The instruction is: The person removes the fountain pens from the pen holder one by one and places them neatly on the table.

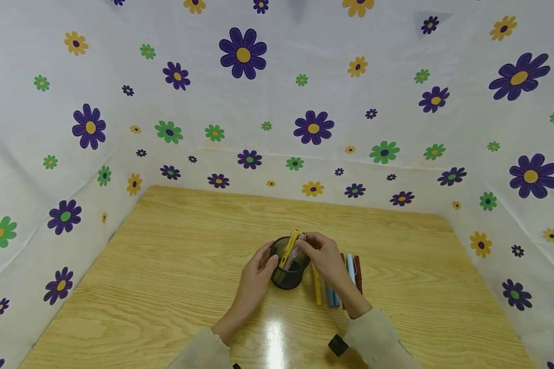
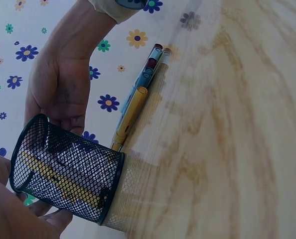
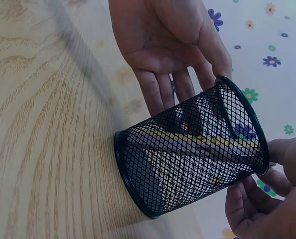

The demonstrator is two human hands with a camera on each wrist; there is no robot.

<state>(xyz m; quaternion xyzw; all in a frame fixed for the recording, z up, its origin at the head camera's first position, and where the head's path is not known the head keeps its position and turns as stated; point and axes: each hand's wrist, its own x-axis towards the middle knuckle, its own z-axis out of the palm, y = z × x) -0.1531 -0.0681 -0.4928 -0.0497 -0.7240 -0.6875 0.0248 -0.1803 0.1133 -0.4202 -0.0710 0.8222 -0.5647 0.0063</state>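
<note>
A black mesh pen cup (image 1: 287, 280) stands on the table, its rim gripped on the left by my left hand (image 1: 253, 279). Inside it lean a yellow pen (image 1: 288, 249) and a clear pen (image 1: 293, 254). At the cup's right edge my right hand (image 1: 329, 260) pinches the clear pen's upper end, with fingers by the rim. Through the mesh in the right wrist view, the yellow pen (image 3: 203, 139) lies slanted within the cup. Right of the cup, beneath my right forearm, lie a yellow pen (image 1: 317, 288), blue pens (image 1: 332, 297), a light blue pen (image 1: 350, 266) and a dark red pen (image 1: 358, 274), partly hidden.
The wooden table (image 1: 166, 266) is enclosed at the back and sides by white flower-printed cloth (image 1: 268, 102). A small black device (image 1: 338, 345) sits at my right sleeve.
</note>
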